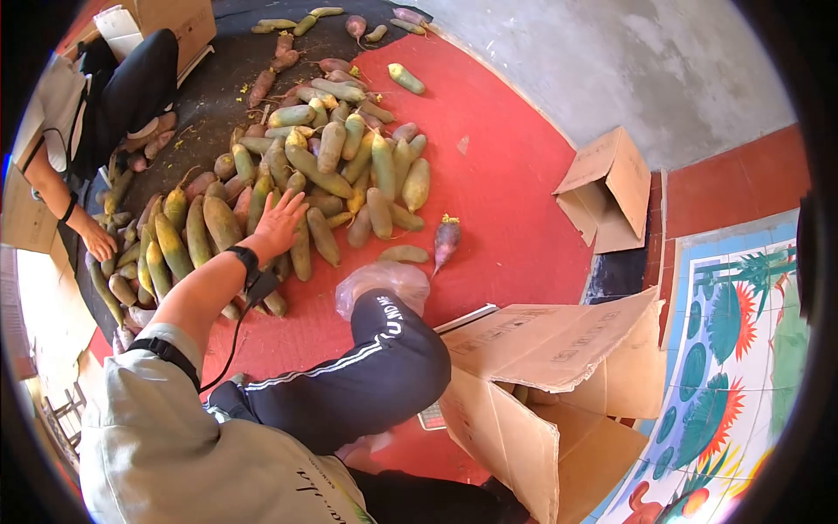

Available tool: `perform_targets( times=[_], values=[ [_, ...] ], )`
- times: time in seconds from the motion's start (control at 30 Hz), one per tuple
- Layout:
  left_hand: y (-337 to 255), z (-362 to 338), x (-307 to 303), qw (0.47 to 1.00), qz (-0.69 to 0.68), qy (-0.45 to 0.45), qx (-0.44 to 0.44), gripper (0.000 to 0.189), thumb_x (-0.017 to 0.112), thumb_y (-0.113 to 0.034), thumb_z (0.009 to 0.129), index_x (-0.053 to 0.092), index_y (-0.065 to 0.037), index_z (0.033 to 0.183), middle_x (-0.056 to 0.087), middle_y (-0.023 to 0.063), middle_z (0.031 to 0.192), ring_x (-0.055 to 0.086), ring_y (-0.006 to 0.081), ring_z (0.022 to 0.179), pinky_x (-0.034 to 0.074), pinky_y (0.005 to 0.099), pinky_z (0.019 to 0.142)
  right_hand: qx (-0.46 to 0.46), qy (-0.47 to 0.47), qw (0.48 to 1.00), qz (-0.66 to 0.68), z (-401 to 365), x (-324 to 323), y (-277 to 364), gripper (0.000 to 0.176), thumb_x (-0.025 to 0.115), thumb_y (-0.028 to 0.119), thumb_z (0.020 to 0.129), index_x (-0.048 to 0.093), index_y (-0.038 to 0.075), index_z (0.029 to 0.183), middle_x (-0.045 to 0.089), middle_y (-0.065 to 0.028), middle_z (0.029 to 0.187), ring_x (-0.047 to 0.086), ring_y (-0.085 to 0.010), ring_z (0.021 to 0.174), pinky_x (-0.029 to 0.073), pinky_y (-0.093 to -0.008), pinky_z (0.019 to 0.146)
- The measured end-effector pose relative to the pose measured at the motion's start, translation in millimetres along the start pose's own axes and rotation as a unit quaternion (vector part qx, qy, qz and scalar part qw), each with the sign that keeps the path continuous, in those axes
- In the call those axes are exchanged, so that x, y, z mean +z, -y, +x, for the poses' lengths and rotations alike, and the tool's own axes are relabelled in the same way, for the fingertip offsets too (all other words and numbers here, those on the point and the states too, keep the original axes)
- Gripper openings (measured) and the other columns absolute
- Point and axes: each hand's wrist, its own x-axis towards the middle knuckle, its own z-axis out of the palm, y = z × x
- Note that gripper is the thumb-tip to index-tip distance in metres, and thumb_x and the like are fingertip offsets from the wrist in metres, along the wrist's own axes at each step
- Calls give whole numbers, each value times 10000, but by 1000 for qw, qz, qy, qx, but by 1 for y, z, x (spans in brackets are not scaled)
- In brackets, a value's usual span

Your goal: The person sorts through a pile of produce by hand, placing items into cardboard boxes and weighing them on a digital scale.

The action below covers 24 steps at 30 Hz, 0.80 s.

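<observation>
My left hand [278, 225], with a dark band at its wrist, reaches over a large heap of long green radishes [330, 147]. Its fingers are spread and lie over the near side of the heap; no radish is gripped in them. Reddish-purple radishes are mixed in among the green ones. Right of the heap lies a single purple radish [447, 243] with a yellowish top, and a green radish [403, 253] rests close to it. My right hand is out of view.
Beside my bent leg [375, 375] stands an open cardboard box [532, 349], with something greenish inside. Another cardboard box [604, 188] lies near the wall. At left, a co-worker's hand [98, 240] touches radishes. Red and black matting covers the floor.
</observation>
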Motion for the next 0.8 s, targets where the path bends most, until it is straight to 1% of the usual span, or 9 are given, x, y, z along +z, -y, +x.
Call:
perform_targets(
  times=[0.03, 0.13, 0.2, 0.23, 0.33, 0.37, 0.43, 0.63, 0.8],
  values=[
    [0, 9, 5, 999, 30, 17, -4, 638, 608, -243, 754, 357, -107, 1325, 206, 75, 1433, 158, 272, 1334, 142, 514, 1062, 39, 33, 999, 19, -3, 1, 13, 723, 540, 305, 872, 160, -121, 1316, 288, -356, 1274, 384, -455, 1142, 342, -506, 949],
    [5, 32, 20, 996, 72, 50, -8, 609, 554, -155, 760, 350, -106, 1332, 214, 71, 1432, 164, 259, 1333, 130, 516, 1065, 4, 39, 998, -45, -15, 7, -7, 733, 557, 302, 864, 187, -165, 1292, 305, -381, 1254, 383, -475, 1130, 348, -495, 945],
    [6, 40, 22, 984, 69, 160, -43, 593, 531, -125, 761, 358, -98, 1327, 252, 75, 1413, 196, 261, 1320, 101, 527, 1068, -4, 46, 998, -52, -21, 9, -17, 729, 560, 300, 864, 195, -168, 1288, 309, -379, 1252, 382, -477, 1131, 350, -496, 944],
    [4, 42, 22, 984, 68, 162, -41, 593, 531, -125, 761, 358, -98, 1327, 252, 75, 1413, 196, 261, 1320, 101, 527, 1068, -13, 55, 997, -56, -21, 9, -18, 726, 563, 299, 863, 203, -171, 1284, 313, -378, 1250, 382, -478, 1131, 351, -497, 942],
    [4, 44, 21, 985, 80, 142, -60, 357, 567, -93, 719, 567, -54, 1074, 425, 138, 1204, 412, 266, 1155, 354, 430, 948, 17, 67, 997, -19, -22, 11, -18, 730, 564, 298, 863, 198, -171, 1285, 311, -372, 1256, 378, -473, 1139, 347, -497, 947],
    [5, 44, 21, 984, 83, 143, -60, 357, 567, -93, 719, 567, -54, 1074, 425, 138, 1204, 412, 266, 1155, 354, 430, 948, 19, 69, 997, -19, -22, 11, -17, 730, 564, 298, 863, 198, -171, 1285, 311, -372, 1256, 378, -473, 1139, 347, -497, 947],
    [8, 42, 25, 988, 121, 90, -26, 229, 588, -96, 704, 610, -52, 927, 503, 133, 1041, 524, 245, 991, 459, 355, 773, 20, 87, 995, -36, -21, 10, -16, 728, 558, 307, 865, 202, -167, 1287, 310, -369, 1259, 372, -471, 1143, 339, -496, 953],
    [8, 31, 22, 971, 197, 122, 56, 243, 620, -95, 696, 619, -55, 935, 581, 105, 921, 610, 228, 827, 492, 308, 637, 30, 76, 996, -44, -21, 11, -11, 713, 542, 319, 872, 213, -153, 1292, 311, -365, 1264, 371, -468, 1147, 335, -501, 953],
    [-3, -3, -2, 974, 162, 108, 113, 231, 613, -119, 706, 569, -61, 925, 602, 105, 884, 619, 238, 818, 490, 343, 651, 14, 38, 998, -44, -18, 12, 0, 640, 521, 324, 882, 290, -122, 1278, 377, -333, 1234, 413, -449, 1115, 351, -499, 934]
  ],
)
